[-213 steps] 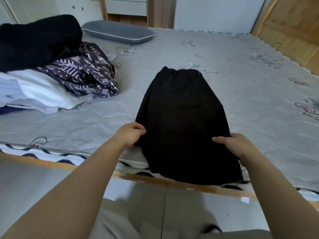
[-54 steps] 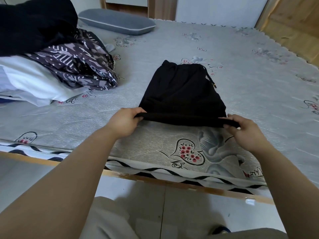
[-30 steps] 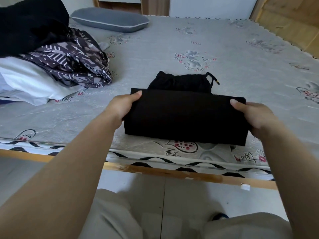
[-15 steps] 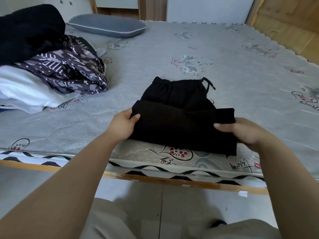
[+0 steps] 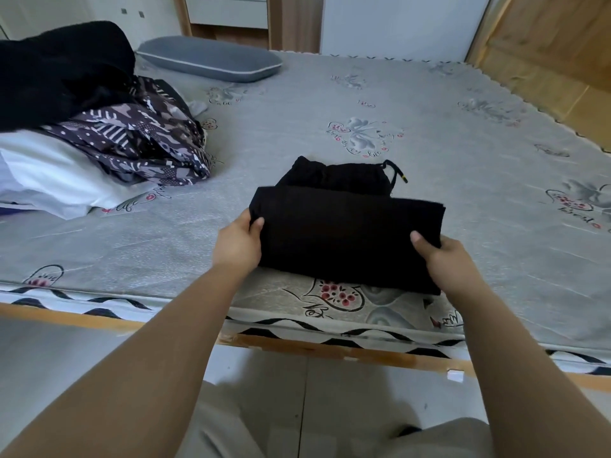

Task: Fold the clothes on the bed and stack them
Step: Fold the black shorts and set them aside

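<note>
Black shorts (image 5: 347,233) at frame centre on bed (image 5: 463,180), near its front edge, folded over; waistband and drawstring poking out behind the top layer. Left hand (image 5: 239,241) pinching the fold's left edge, thumb on top. Right hand (image 5: 443,256) gripping the right edge, thumb on top, fingers hidden beneath. Likely light, soft, floppy cloth; not fragile, not slippery; will sag and unfold if lifted from one side. Best held at both side edges through all layers, or supported from under. Unfolded pile (image 5: 82,127) at upper left, well apart. Pillow (image 5: 208,59) at top.
</note>
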